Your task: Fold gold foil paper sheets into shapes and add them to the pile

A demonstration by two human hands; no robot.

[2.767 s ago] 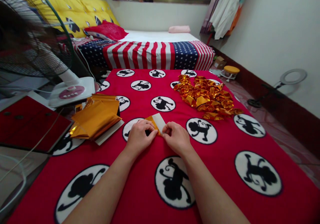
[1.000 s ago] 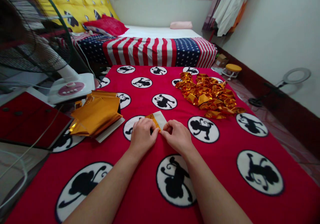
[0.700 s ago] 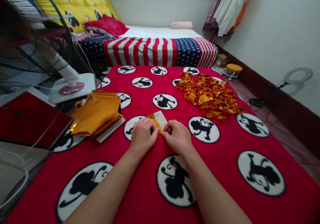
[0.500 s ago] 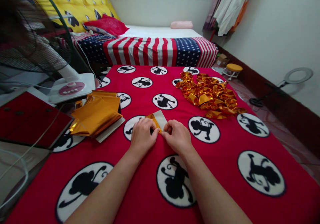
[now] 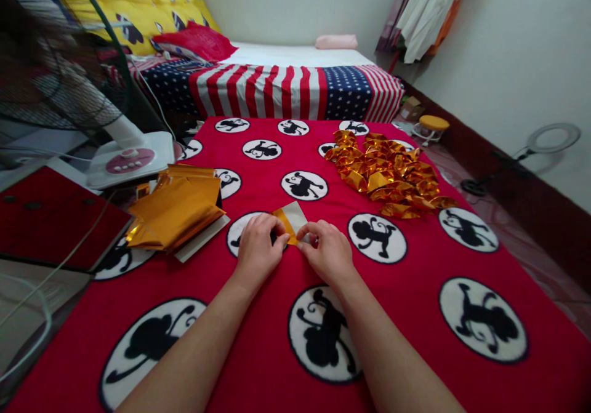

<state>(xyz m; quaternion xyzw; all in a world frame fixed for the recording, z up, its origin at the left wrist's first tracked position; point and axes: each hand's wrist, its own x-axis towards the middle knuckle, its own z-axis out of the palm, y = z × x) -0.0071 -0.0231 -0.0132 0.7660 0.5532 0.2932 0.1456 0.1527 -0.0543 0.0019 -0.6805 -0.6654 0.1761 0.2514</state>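
Note:
A small sheet of gold foil paper (image 5: 292,216), partly folded, lies on the red cloth with its pale grey back and a gold strip showing. My left hand (image 5: 260,244) pinches its left lower edge between thumb and curled fingers. At the lower right edge, my right hand (image 5: 327,250) holds the same sheet with thumb and forefinger. The two thumbs are close together at the near corner. To the left sits a stack of flat gold foil sheets (image 5: 178,207). A heap of folded gold foil pieces (image 5: 381,176) lies to the right, farther back.
The red cloth (image 5: 406,314) with monkey circles covers the work surface. A fan (image 5: 132,154) stands at the left beside a dark red box (image 5: 55,216) and cables. Behind is a bed with a striped cover (image 5: 258,90). A yellow stool (image 5: 434,124) and ring light (image 5: 553,137) stand right.
My right fingers have lifted and shifted slightly along the sheet's edge, and my left thumb has moved a little left. More of the gold strip shows between the hands.

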